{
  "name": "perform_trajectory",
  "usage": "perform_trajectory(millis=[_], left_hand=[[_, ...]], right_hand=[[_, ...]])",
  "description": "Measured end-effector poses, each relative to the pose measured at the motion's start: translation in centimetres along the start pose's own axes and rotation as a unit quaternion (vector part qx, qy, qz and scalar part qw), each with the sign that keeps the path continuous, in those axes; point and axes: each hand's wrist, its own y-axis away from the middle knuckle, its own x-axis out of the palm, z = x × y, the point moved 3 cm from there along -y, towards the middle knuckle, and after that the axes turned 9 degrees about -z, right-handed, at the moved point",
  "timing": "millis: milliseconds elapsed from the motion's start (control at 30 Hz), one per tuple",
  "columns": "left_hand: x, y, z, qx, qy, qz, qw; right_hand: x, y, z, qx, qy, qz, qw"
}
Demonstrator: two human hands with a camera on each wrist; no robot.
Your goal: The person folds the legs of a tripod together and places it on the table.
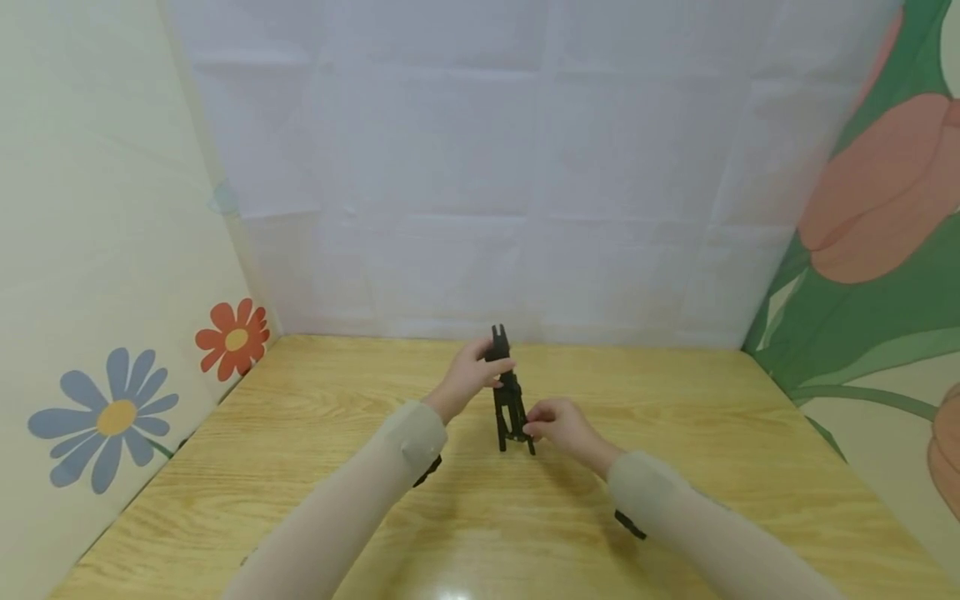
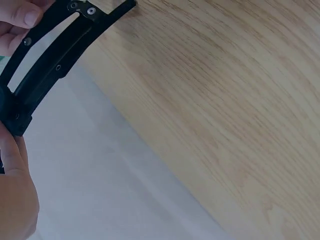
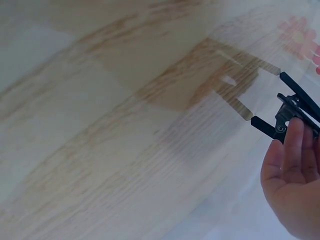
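A black folding stand [image 1: 512, 392] with hinged legs is upright but slightly tilted at mid-table. My left hand [image 1: 467, 380] grips its upper part, below the two-pronged top. Low on its right side, my right hand [image 1: 567, 430] pinches a part near the legs. Seen from the left wrist, the curved black bars [image 2: 46, 71] are joined by rivets and a pivot. Two leg ends of the stand [image 3: 298, 91] touch the table in the right wrist view, with their reflections beside them. The gripping fingers hide part of the stand's upper section.
The wood-grain table [image 1: 315, 492] is glossy. A white creased cloth [image 1: 480, 167] hangs behind its back edge. Flower-printed panels stand at the left [image 1: 90, 250] and right [image 1: 870, 333] sides. Black straps [image 1: 630, 525] show at both wrists.
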Motion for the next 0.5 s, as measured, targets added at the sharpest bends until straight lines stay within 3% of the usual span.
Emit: perform_trajectory(millis=[233, 500], left_hand=[[-0.15, -0.14, 0.22, 0.005, -0.012, -0.003, 0.9999], [-0.26, -0.55, 0.34, -0.018, -0.01, -0.025, 0.9995]], right_hand=[[0.05, 0.03, 0.03, 0.003, -0.006, 0.008, 1.0], [0.19, 0.11, 0.29, -0.003, -0.009, 0.015, 1.0]])
